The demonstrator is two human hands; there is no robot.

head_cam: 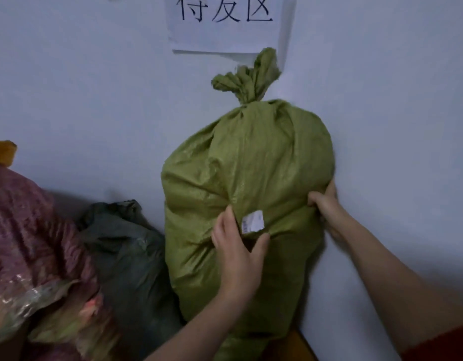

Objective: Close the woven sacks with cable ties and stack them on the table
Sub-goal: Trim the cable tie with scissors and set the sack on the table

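Note:
A full olive-green woven sack stands upright against the wall, its neck gathered and cinched at the top. A small white label is stuck on its front. My left hand grips a fold of the sack's front just below the label. On the sack's right side, next to the wall, my right hand pinches the fabric. The cable tie itself is too small to make out.
A dark green sack lies to the left of the olive one. Further left is a pinkish-red patterned sack with a yellow top. A white paper sign hangs on the wall above. A brown surface shows under the sack.

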